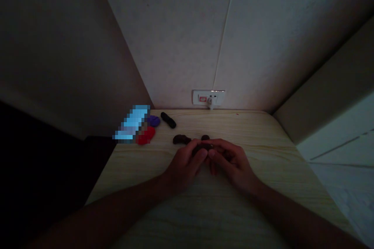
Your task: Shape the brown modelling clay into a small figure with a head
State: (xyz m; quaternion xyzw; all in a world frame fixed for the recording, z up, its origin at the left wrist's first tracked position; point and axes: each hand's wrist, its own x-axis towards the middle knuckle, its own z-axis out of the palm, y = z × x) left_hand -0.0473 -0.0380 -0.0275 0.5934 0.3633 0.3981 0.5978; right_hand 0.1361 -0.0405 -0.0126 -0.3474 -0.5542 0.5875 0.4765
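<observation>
Both hands meet over the wooden table, closed around a lump of dark brown modelling clay (203, 146). My left hand (187, 161) grips its left side, thumb on top. From the right, my right hand (232, 159) presses it with thumb and fingers, which partly hide it. Just beyond the left fingers lies another dark brown clay piece (181, 139), longish and uneven. A small rounded brown piece (205, 137) shows behind the fingertips, its lower part covered.
A black clay roll (168, 120), a purple lump (154, 121) and a red lump (146, 135) lie at the back left of the table (140, 186). Beside them is a blurred, bright phone-like screen (133, 122). A wall socket (208, 97) holds a white plug. The light is dim.
</observation>
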